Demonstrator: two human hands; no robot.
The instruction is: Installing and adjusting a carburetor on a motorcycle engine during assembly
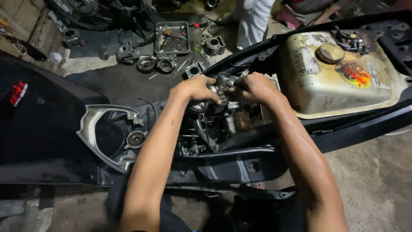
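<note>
Carburettor (pixel 223 86) is gripped between both sets of closed fingers, left hand (pixel 196 89) and right hand (pixel 256 88) equally near, above the open scooter frame (pixel 240 167); long axis cannot be told.

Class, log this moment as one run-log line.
left hand: on carburetor | right hand: on carburetor | fuel tank: beside

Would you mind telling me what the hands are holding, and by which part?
Both hands, left hand and right hand, grip a small grey metal engine part by its two sides, above the open motorcycle frame.
</note>
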